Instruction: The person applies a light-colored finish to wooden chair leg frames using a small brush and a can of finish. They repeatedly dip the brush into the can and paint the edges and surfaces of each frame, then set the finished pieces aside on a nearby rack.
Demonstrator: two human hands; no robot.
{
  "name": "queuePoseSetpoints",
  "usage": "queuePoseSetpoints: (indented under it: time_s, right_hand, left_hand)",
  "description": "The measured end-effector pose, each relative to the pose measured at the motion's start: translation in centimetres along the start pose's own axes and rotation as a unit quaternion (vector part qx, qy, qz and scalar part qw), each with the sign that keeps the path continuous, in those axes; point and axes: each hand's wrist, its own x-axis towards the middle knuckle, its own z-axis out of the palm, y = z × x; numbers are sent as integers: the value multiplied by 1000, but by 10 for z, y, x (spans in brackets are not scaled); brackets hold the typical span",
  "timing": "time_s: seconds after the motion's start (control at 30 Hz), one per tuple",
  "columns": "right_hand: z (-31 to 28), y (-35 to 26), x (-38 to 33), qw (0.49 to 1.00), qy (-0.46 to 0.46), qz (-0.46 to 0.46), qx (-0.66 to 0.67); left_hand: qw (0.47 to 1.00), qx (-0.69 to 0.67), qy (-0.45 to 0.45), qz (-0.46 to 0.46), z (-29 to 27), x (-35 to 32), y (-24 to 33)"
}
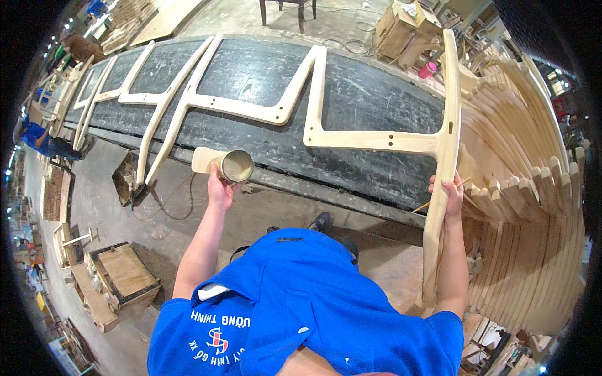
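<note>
One long dark table (244,69) spread across the 12 o'clock side, and one large stack of curved wooden parts (520,263) filled the area from 3 to 4 o'clock. At least four pale wooden frames lay over the table, counting the held one; those farthest toward 10 o'clock overlapped too much for a sure count.

The held frame (417,144) stood out at 2 o'clock. The person's right hand (450,195), at 3 o'clock, was closed around its upright below the rail joint; from that grip the upright ran on toward 12 o'clock and its foot end toward 6, while the rail reached toward 9. Two dark holes showed mid-rail, and one slot in the upright.

One wooden box (128,269) sat at 8 o'clock. The left hand (224,185), near 10 o'clock, held one round tin (226,166) with pale contents, well apart from the held frame; its fingers were partly hidden. One flat wooden piece (204,160) jutted from the tin toward 9. One thin stick (422,207) poked out on both sides of the right-hand grip.
</note>
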Motion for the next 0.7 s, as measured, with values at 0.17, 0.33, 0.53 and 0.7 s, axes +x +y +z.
queuePoseSetpoints:
  time_s: [0.17, 0.33, 0.53, 0.7]
  right_hand:
    - [-39, 45, 36, 999, -5, 40, 19]
    - [-96, 72, 58, 935, -31, 78, -346]
    - [-70, 20, 86, 867, -45, -124, -481]
    - [-11, -32, 98, 911, -8, 50, -410]
  left_hand:
    - [998, 45, 47, -4, 38, 3, -14]
    - [996, 79, 47, -15, 70, 2, -24]
    - [994, 73, 77, -23, 86, 9, -46]
    - [990, 113, 61, -65, 125, 26, -72]
